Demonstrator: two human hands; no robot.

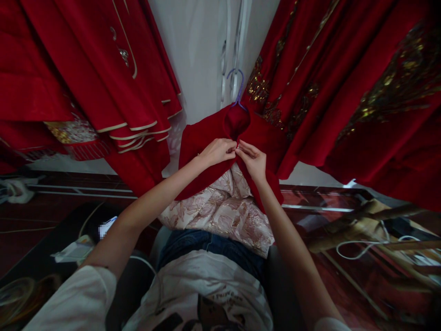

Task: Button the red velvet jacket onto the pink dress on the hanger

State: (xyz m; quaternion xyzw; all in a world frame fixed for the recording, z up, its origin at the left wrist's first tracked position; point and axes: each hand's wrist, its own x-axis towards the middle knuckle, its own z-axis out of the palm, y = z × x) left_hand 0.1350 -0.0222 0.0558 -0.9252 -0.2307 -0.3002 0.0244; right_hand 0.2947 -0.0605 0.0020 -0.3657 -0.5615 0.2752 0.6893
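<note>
A dark red velvet jacket (206, 133) hangs on a purple hanger (237, 89) in front of me, over a pale pink brocade skirt (220, 209). My left hand (218, 151) and my right hand (254, 160) meet at the jacket's front just below the collar. Both pinch the two front edges together at a small fastening I cannot make out clearly.
Red embroidered garments (103, 69) hang at the left and more red garments with gold work (361, 92) at the right. Behind is a white wall (203, 46). Cables and wooden pieces (372, 230) lie on the dark floor at the right, papers (74, 250) at the left.
</note>
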